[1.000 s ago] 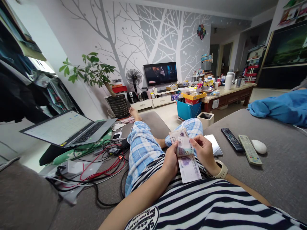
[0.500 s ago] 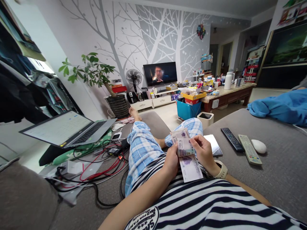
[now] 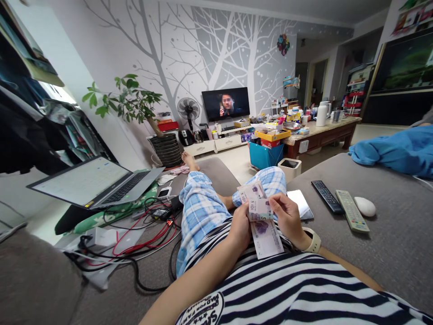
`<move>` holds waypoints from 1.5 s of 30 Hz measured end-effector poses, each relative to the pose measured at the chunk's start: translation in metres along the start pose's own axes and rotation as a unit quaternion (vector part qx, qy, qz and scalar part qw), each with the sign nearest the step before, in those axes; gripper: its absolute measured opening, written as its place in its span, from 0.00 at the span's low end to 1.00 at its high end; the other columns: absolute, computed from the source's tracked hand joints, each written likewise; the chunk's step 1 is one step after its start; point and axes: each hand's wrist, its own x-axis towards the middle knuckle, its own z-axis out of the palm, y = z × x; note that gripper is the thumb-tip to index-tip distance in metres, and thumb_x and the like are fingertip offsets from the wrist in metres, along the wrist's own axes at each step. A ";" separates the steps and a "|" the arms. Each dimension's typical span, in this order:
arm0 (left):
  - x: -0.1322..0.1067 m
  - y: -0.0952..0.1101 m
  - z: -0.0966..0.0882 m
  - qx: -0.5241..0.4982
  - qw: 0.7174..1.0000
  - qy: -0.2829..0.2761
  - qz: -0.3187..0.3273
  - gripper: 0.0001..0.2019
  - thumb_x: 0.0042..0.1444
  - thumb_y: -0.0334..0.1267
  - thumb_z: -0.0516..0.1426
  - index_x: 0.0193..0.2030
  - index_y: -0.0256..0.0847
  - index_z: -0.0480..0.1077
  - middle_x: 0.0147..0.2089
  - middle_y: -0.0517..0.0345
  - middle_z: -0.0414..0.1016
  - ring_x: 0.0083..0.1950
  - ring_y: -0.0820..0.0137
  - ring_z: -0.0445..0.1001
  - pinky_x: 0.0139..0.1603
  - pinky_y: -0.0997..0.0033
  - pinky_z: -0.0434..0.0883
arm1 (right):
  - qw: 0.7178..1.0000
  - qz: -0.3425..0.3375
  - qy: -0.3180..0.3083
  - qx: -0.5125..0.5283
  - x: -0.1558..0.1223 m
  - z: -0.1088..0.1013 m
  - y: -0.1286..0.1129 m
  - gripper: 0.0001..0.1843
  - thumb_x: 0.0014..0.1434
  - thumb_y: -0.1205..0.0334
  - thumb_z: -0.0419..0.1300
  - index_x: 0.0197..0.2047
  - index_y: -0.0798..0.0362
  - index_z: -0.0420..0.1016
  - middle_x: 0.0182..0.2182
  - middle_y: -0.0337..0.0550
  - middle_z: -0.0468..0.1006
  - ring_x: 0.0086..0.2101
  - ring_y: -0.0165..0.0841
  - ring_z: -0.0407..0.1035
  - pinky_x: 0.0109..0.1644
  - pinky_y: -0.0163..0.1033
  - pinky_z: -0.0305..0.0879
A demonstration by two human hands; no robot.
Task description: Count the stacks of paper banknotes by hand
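Observation:
Several purple-and-white banknotes (image 3: 267,239) marked with a 5 are held over my lap, just above the striped shirt. My left hand (image 3: 241,225) is closed on their left side, its thumb lying along the edge. On the right, my right hand (image 3: 286,216), with a pale watch on the wrist, pinches the edge of a banknote that is bent across the others. Part of the notes fans out beyond my fingers and one end hangs down toward me. My left palm hides some of the notes' left edges.
An open laptop (image 3: 101,180) sits at my left beside a tangle of red and black cables (image 3: 145,239). On the sofa at right lie a black remote (image 3: 326,197), a grey remote (image 3: 352,211), a white mouse (image 3: 365,206) and a white flat item (image 3: 300,205).
The banknotes have shifted slightly left and tilted, and the bent note sits a little lower. Both hands keep their hold with small movements.

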 end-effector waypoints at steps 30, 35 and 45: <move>-0.003 0.006 0.001 -0.001 0.999 -0.024 -0.029 0.16 0.51 0.45 0.64 0.39 0.33 0.77 0.36 0.49 0.82 0.37 0.63 0.79 0.44 0.64 0.74 | 0.999 -0.018 -0.040 0.012 -0.002 -0.001 0.003 0.16 0.67 0.54 0.55 0.29 0.52 0.69 0.22 0.34 0.63 0.24 0.29 0.55 0.29 0.37 0.52; -0.004 0.007 0.002 0.006 0.999 -0.018 -0.036 0.15 0.52 0.45 0.63 0.38 0.33 0.77 0.35 0.49 0.82 0.38 0.62 0.80 0.44 0.63 0.75 | 0.999 -0.018 -0.043 0.009 -0.003 -0.001 0.002 0.17 0.67 0.54 0.55 0.28 0.52 0.69 0.22 0.34 0.63 0.24 0.29 0.55 0.29 0.37 0.52; -0.009 0.010 0.007 0.000 0.999 -0.017 -0.032 0.17 0.49 0.47 0.66 0.40 0.35 0.77 0.38 0.49 0.82 0.41 0.59 0.80 0.47 0.61 0.75 | 0.999 -0.016 -0.044 -0.004 -0.003 -0.002 0.001 0.18 0.66 0.51 0.55 0.27 0.52 0.68 0.21 0.35 0.62 0.23 0.29 0.55 0.28 0.37 0.52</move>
